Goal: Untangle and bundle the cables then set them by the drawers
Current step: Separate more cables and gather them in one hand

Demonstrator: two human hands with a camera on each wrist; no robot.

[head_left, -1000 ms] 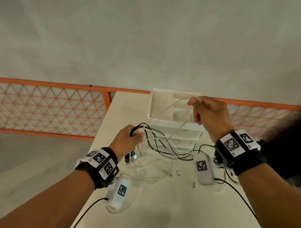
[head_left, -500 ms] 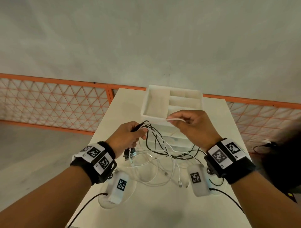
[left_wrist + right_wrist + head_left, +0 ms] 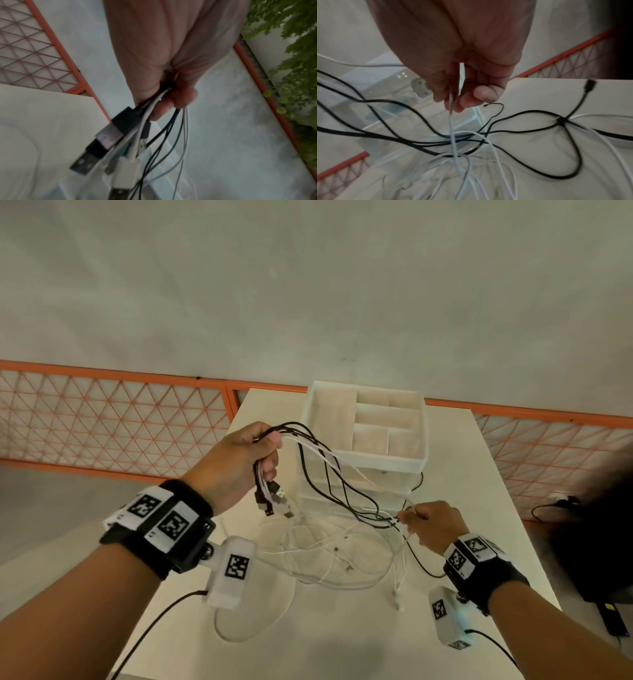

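Note:
Black and white cables [image 3: 329, 474] hang in a tangle from my left hand [image 3: 246, 460], which grips a bunch of them raised above the table. Their USB plugs [image 3: 274, 501] dangle under the fist, and the plugs [image 3: 106, 138] fill the left wrist view below the curled fingers [image 3: 159, 108]. My right hand [image 3: 431, 525] is low by the front of the drawer unit [image 3: 363, 491] and pinches one white cable [image 3: 452, 121]. More white cable loops [image 3: 342, 556] lie on the table. Black cables [image 3: 419, 138] cross under the right hand.
The white table [image 3: 308, 638] is narrow, its edges close on both sides. An open tray with compartments [image 3: 411, 463] tops the drawer unit. An orange mesh fence [image 3: 113, 426] runs behind. A dark bag [image 3: 599, 535] lies on the floor at right.
My left hand rose with the bunch of cables. My right hand dropped from beside the tray down to the table, right of the drawers, still pinching a white cable.

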